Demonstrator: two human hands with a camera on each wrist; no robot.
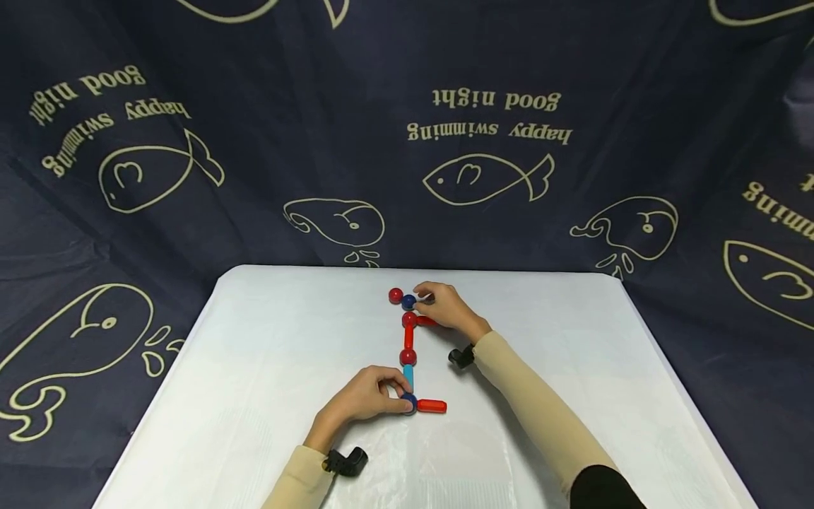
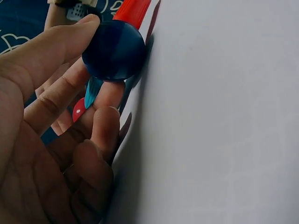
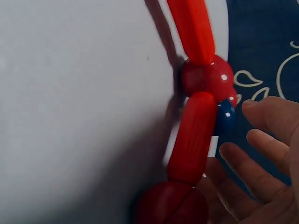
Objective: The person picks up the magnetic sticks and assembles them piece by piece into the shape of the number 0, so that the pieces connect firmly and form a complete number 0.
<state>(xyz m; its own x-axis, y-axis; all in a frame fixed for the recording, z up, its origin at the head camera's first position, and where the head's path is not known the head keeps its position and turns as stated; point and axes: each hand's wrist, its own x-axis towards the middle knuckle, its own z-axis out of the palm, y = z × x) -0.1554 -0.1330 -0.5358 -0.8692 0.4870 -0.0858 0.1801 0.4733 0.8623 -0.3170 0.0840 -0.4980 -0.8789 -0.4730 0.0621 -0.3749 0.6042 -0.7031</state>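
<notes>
A column of plastic balls and rods lies on the table in the head view. My left hand (image 1: 371, 393) pinches the nearest blue ball (image 2: 114, 50) between thumb and fingers. From that ball a red rod (image 1: 432, 406) points right, and a light blue rod (image 1: 408, 377) leads up to a red ball (image 1: 408, 357). Beyond it come a red rod (image 3: 190, 137) and another red ball (image 3: 208, 77) with a rod to its right. At the far end, my right hand (image 1: 444, 305) hovers with spread fingers (image 3: 240, 163) beside a second blue ball (image 1: 409, 302).
A further red ball (image 1: 396, 295) lies left of the far blue ball. White sheeting covers the table (image 1: 286, 332). Behind it hangs a dark curtain (image 1: 381, 141) with fish and whale outlines. Each wrist carries a small black camera, the left one (image 1: 346, 461) near the front.
</notes>
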